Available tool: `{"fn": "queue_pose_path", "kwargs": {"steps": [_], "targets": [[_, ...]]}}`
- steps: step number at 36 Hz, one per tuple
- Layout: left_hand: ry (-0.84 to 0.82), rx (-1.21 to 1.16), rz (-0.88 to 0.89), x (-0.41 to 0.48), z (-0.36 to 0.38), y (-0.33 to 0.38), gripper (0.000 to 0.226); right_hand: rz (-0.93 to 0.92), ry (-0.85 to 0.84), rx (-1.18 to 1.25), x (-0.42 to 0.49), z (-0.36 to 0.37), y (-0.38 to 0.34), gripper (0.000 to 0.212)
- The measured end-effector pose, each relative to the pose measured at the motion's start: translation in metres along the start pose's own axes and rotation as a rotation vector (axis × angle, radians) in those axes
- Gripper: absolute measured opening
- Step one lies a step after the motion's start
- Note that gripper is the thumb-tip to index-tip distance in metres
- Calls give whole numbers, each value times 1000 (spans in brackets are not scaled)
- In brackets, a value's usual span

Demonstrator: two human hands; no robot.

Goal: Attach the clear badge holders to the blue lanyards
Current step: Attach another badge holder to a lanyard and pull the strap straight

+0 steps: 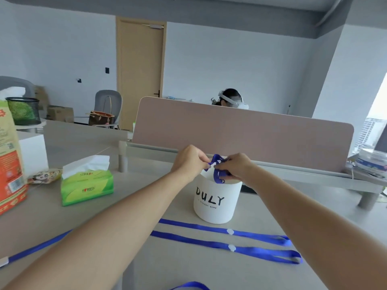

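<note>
Reads "DULY" in black on the white tub [216, 213]. Smaller line beneath and green tissue pack [88, 188] print too blurred to read.

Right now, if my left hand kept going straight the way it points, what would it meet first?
Probably the right hand: the left hand points across at it, with only the bunched blue fabric lanyard they both pinch between them, above the white round tub. Depth is hard to judge.

Woven cloth lanyards [226, 245], matt white tub [215, 201], glossy tissue pack [88, 188].
</note>
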State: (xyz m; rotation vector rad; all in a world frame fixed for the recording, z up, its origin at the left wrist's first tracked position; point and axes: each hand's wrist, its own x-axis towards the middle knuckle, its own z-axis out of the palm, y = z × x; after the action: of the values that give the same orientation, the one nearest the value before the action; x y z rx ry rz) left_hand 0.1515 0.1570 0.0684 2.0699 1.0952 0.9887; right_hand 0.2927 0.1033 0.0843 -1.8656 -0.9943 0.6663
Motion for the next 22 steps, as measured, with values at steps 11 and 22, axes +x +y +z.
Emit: {"fn": "queue_pose_path", "kwargs": {"steps": [11, 22], "targets": [[-87, 234, -74, 11, 0, 4, 12, -17, -61, -289, -4, -6, -13, 28], [-37, 8, 58, -34, -41, 0, 22, -381, 14, -46, -61, -1, 2, 16]]}}
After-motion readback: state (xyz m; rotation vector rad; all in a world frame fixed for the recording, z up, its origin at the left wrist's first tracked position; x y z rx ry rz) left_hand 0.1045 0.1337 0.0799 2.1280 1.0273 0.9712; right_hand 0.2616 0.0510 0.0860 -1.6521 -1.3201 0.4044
